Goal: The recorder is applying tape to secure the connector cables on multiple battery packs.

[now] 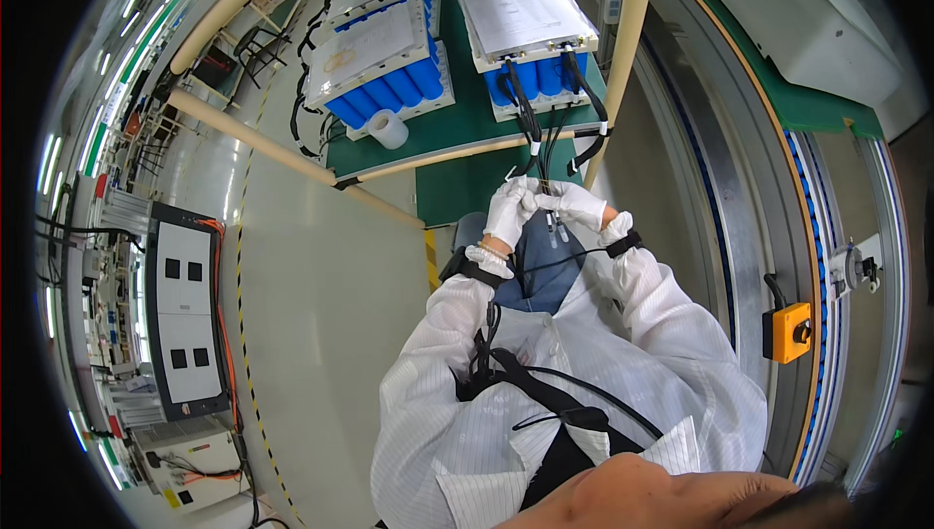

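Note:
Both my hands wear white gloves and meet just below the near edge of the green-topped cart. My left hand (510, 210) has its fingers closed at the bundle of thin black cables (548, 149). From the right, my right hand (576, 202) pinches the same cables. Their pale ends (557, 229) hang below my fingers, over my lap. These cables come down from a battery pack (525, 18) with blue cells and a white top plate. Thicker black cables (590, 101) with white tags hang from its front as well. My fingers partly hide the grip.
More blue-celled battery packs (381, 57) stand on the cart's green top (467, 140), with a white tape roll (388, 129) beside them. Beige tubes (623, 42) frame the cart. A metal rail line (720, 169) runs along my right, with an orange switch box (786, 333).

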A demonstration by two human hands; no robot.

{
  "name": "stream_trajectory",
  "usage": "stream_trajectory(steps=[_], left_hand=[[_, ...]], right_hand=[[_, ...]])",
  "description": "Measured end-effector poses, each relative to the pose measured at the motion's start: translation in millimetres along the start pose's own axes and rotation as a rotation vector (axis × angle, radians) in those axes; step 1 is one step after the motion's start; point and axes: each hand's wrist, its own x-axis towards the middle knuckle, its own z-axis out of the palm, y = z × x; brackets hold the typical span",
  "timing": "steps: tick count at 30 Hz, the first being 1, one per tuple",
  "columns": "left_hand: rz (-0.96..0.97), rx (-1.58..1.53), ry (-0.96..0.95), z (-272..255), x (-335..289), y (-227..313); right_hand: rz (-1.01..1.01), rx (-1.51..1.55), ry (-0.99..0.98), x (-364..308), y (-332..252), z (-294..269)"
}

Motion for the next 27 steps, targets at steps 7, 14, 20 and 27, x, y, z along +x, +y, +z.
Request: stream_trajectory(steps=[7, 14, 20, 27], left_hand=[[0.071, -0.367, -0.087, 0, -10, 0], [-0.234, -0.801, -0.153, 7, -28, -10], [-0.245, -0.760, -0.167, 17, -34, -14], [-0.107, -0.455, -0.078, -24, -41, -9]], right_hand=[[0.150, -0.762, 0.283, 14, -6, -6], [-0.022, 0.613, 0.016, 0, 4, 20], [-0.098, 0.227, -0.055, 9, 11, 13], [-0.178, -0.225, 0.252, 13, 13, 9]])
